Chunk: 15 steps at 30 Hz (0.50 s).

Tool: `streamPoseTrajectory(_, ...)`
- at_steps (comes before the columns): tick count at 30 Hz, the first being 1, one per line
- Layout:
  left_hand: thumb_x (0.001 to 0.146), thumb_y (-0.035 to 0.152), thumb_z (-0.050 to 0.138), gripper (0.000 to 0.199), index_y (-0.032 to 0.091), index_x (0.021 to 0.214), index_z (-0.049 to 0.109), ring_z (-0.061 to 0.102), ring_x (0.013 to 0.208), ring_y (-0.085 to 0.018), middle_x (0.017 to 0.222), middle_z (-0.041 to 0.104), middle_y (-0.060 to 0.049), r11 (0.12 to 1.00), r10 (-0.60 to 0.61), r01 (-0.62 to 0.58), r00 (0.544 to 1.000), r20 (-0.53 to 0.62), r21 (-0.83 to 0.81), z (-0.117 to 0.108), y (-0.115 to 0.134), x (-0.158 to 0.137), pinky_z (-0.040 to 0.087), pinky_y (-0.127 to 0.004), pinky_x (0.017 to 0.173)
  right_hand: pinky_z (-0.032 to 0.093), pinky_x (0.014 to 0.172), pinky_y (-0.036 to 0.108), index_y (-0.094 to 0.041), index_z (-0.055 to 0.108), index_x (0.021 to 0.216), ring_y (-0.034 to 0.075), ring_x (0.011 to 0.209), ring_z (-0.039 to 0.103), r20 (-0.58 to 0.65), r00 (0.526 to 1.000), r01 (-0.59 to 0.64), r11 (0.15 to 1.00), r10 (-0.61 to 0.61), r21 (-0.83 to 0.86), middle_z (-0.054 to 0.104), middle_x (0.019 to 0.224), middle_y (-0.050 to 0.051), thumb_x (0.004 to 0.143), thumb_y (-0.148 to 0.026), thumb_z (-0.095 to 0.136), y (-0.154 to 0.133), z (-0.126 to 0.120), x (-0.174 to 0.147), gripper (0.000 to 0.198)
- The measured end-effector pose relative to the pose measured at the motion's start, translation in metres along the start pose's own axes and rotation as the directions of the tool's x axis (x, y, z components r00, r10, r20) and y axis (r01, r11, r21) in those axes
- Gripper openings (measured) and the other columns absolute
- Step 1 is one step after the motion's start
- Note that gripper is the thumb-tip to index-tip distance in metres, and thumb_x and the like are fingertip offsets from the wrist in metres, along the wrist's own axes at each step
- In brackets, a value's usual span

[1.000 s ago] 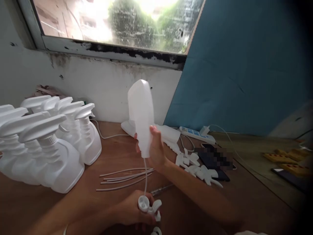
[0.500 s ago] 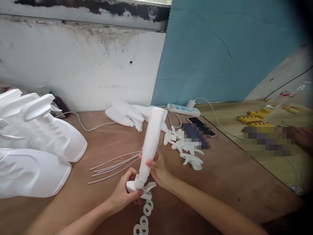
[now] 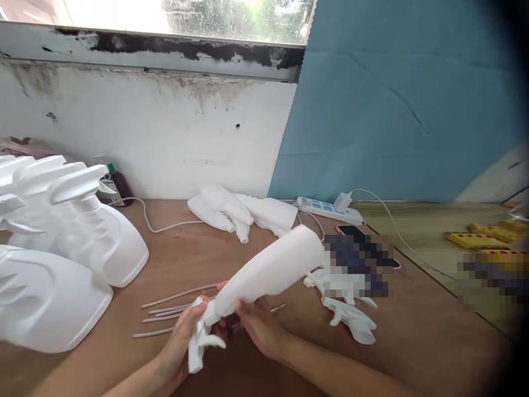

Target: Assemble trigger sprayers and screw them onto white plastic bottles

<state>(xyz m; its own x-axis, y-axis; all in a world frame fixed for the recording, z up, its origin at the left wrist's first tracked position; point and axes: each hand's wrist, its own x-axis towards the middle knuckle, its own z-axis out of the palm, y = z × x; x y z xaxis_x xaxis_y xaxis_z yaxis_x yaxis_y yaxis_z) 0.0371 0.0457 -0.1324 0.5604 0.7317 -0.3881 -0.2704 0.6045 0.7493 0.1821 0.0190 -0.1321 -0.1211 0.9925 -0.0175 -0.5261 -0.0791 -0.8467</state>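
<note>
In the frame's lower centre, the left hand [image 3: 184,331] clasps the spray head [image 3: 196,348] and the right hand [image 3: 261,326] grips the tilted bottle [image 3: 275,266]; an off-line twist could seat the spray head crookedly.

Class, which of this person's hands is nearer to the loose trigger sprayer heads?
Right. The right hand, holding the spray bottle, is left of the loose trigger sprayer heads; the left hand, holding another sprayer head, is farther left.
</note>
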Motion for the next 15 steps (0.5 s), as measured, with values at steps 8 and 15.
streamPoseTrajectory(8,0.069,0.046,0.063,0.036,0.017,0.077,0.043,0.047,0.042,-0.007,0.054,0.056,0.001,0.996,-0.047,0.050,0.998,0.034,-0.077,-0.0104,0.0014,0.0052,0.035,-0.017,0.043,0.045,0.072,0.036,-0.024,0.062,0.089,0.019,0.068,0.062,0.055,0.998,-0.039,0.997,0.043,-0.069,0.065,0.074,0.000,0.067,-0.035,0.069,-0.0016,0.0046,-0.0103,0.026)
streamPoseTrajectory(15,0.049,0.033,0.081,0.052,0.018,0.082,0.043,0.047,0.053,-0.008,0.058,0.054,0.004,1.000,0.005,-0.005,1.000,-0.030,0.012,-0.0070,0.0023,0.0017,0.037,-0.017,0.048,0.046,0.070,0.033,-0.018,0.065,0.071,0.019,0.068,0.060,-0.115,0.993,0.010,0.991,-0.026,-0.137,0.064,0.067,0.003,0.066,-0.034,0.070,-0.0043,0.0048,-0.0050,0.018)
